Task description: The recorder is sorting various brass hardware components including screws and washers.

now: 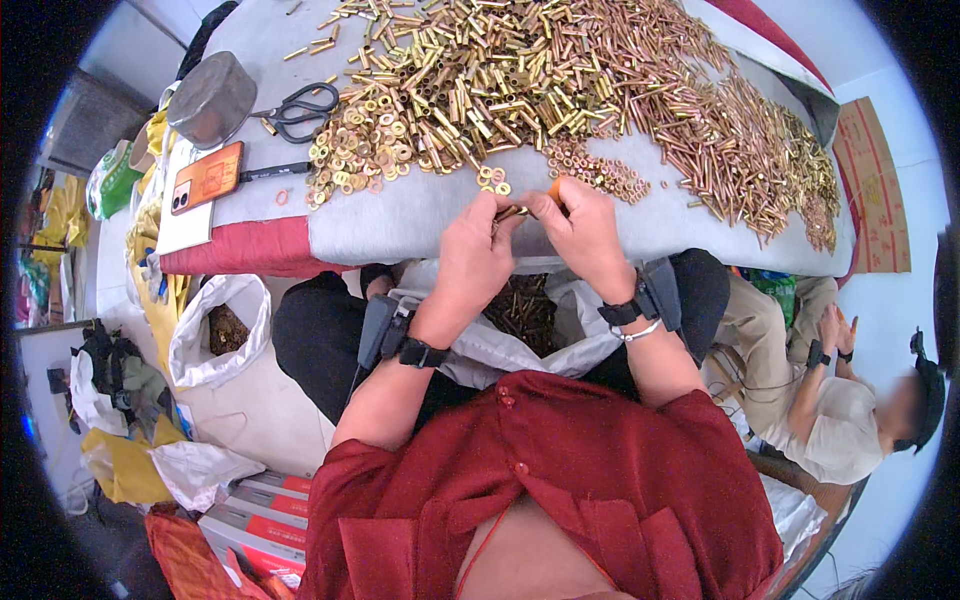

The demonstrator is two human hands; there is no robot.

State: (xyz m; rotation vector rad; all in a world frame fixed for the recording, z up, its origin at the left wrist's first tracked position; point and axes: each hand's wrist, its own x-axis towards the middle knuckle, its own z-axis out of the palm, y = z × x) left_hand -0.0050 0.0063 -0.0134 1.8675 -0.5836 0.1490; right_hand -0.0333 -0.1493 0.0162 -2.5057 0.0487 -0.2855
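Observation:
At the table's near edge, my left hand [477, 245] is closed in a pinch on a small, dark metal bolt [512, 211]. My right hand [580, 232] meets it there, its fingers closed on the other end of the same piece; the fingers partly hide it. Something orange [557, 188] shows at my right fingers. Just beyond the hands lie several loose brass-coloured washers [493, 180]. Small ring-shaped nuts [595, 172] spread out beyond my right hand. Below both hands, an open white sack [580, 345] between my legs contains many dark metal bolts [524, 312].
Brass-coloured tubular sleeves [470, 90] and thin bolts [700, 130] cover the far table. At left are a washer pile [360, 150], scissors [300, 112], a marker [276, 171], a phone [207, 178] and a metal pot [212, 98]. Another person [830, 410] sits at right.

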